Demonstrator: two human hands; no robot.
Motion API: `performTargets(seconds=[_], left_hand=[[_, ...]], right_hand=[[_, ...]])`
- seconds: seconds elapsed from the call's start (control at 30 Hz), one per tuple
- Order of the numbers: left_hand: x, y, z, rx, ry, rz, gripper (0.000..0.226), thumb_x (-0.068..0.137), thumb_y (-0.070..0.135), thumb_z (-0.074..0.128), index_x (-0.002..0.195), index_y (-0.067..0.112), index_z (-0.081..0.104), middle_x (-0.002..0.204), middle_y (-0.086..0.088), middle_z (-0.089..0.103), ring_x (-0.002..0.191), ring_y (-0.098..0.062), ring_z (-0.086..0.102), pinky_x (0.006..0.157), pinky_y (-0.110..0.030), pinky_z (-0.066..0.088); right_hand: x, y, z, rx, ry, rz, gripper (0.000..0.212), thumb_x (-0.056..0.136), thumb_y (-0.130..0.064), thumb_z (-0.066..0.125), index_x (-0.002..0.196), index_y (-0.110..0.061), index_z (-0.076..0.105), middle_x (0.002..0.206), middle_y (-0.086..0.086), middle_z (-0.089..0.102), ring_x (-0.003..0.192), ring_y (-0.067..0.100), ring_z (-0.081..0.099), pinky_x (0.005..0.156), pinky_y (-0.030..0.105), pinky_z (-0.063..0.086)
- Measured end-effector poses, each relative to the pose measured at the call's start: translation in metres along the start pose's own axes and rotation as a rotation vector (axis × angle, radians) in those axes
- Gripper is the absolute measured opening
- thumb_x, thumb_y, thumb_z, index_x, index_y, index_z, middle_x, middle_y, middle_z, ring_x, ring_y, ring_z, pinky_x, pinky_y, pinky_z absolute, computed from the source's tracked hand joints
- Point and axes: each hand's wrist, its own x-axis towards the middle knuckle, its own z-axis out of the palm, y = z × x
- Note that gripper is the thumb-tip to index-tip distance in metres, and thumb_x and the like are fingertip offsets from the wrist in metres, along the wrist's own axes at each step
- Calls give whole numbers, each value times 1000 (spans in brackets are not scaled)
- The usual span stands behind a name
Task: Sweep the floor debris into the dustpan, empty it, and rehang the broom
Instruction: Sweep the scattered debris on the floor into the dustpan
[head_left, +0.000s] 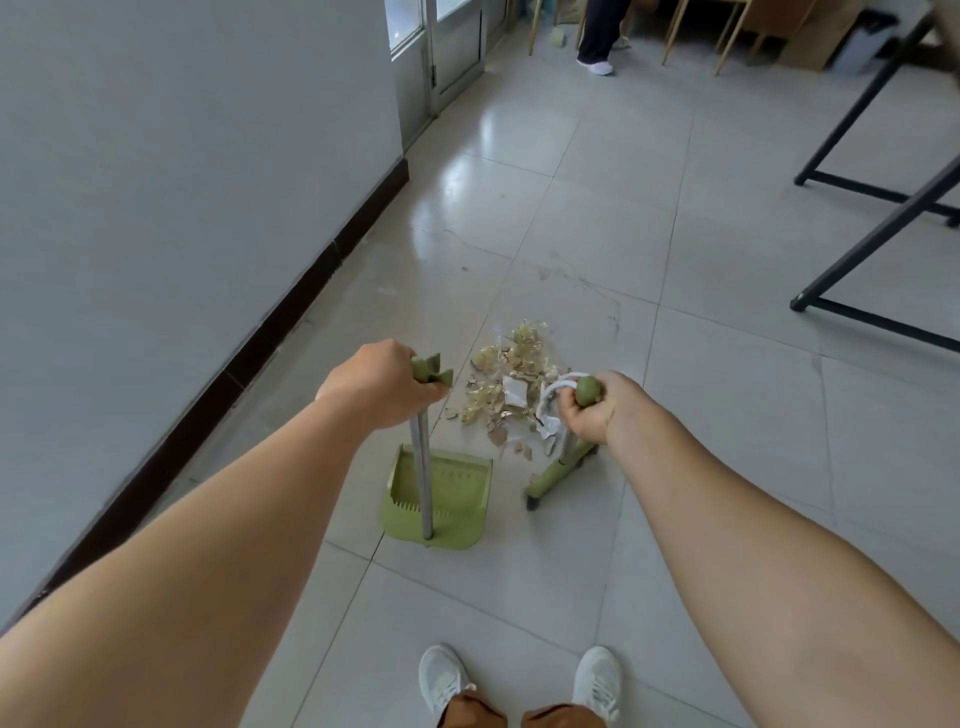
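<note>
A green dustpan (447, 499) stands on the tiled floor, its metal pole rising to a green grip that my left hand (376, 387) holds. My right hand (597, 408) grips the green top of the broom, where a white loop hangs. The broom's green head (558, 470) rests on the floor to the right of the dustpan. A pile of yellowish and white debris (511, 387) lies on the tiles just beyond both tools, between my hands. The broom's pole is mostly hidden behind my right hand.
A white wall with a dark skirting board (249, 332) runs along the left. Black table legs (878, 239) stand at the right. Another person's legs (600, 36) and chair legs are far ahead by a door. My white shoes (519, 680) are at the bottom.
</note>
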Motion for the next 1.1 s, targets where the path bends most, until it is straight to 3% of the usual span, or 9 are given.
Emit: performTargets(seconds=[0.13, 0.37, 0.5, 0.57, 0.67, 0.73, 0.87, 0.97, 1.1], left_hand=[[2, -13, 1, 13, -13, -9, 42, 84, 60, 64, 78, 19, 59, 72, 1, 60, 64, -18, 58, 53, -27, 41], [3, -25, 4, 23, -29, -24, 39, 85, 56, 65, 82, 17, 63, 73, 1, 63, 66, -18, 60, 54, -28, 44], [4, -22, 3, 28, -38, -15, 39, 85, 56, 65, 84, 17, 63, 75, 0, 64, 66, -18, 60, 54, -28, 44], [3, -20, 2, 30, -35, -8, 38, 86, 55, 65, 85, 18, 63, 75, 0, 64, 66, -17, 60, 53, -27, 43], [1, -19, 0, 17, -31, -6, 37, 86, 55, 65, 84, 18, 62, 74, 1, 62, 65, -17, 59, 53, -26, 42], [-1, -19, -1, 17, -26, 0, 36, 86, 54, 65, 82, 18, 62, 73, 1, 62, 64, -17, 58, 52, -26, 40], [-6, -21, -4, 4, -9, -1, 37, 86, 54, 66, 81, 18, 63, 73, 1, 63, 64, -17, 59, 52, -26, 42], [-7, -22, -5, -5, 3, -18, 38, 85, 55, 65, 78, 19, 60, 72, 2, 61, 64, -17, 59, 51, -26, 41], [-7, -21, -4, 2, 16, -48, 41, 85, 57, 65, 76, 17, 59, 72, 0, 61, 63, -18, 57, 51, -27, 41]], right_hand=[[7, -4, 23, 185, -53, -12, 18, 94, -9, 43, 85, 2, 55, 106, 15, 50, 61, 17, 50, 26, 19, 40], [3, -14, 34, 258, -70, -21, 20, 93, -10, 41, 102, 0, 56, 94, 11, 52, 55, 15, 48, 26, 17, 38], [-16, -18, 43, 189, -116, -75, 18, 94, -7, 41, 88, 1, 57, 102, 10, 53, 59, 16, 49, 26, 18, 39], [-28, -18, 48, 128, -129, -82, 22, 93, -5, 43, 77, 3, 56, 98, 14, 53, 61, 18, 50, 26, 18, 39], [-40, -16, 55, 77, -134, -76, 22, 93, -5, 46, 75, 4, 56, 94, 16, 53, 63, 21, 51, 26, 19, 40], [-46, -13, 56, 54, -147, -74, 23, 93, -6, 44, 75, 3, 56, 92, 18, 53, 57, 22, 53, 27, 19, 40], [-52, -8, 59, 27, -224, -19, 24, 96, -4, 31, 85, 4, 50, 70, 22, 51, 24, 22, 48, 24, 17, 36], [-48, -4, 64, -35, -261, 23, 23, 95, -4, 28, 89, 4, 49, 77, 18, 48, 22, 20, 46, 24, 17, 34], [-28, -3, 70, -232, -255, 63, 29, 96, -3, 31, 71, -1, 47, 68, 11, 46, 21, 16, 41, 24, 15, 33]])
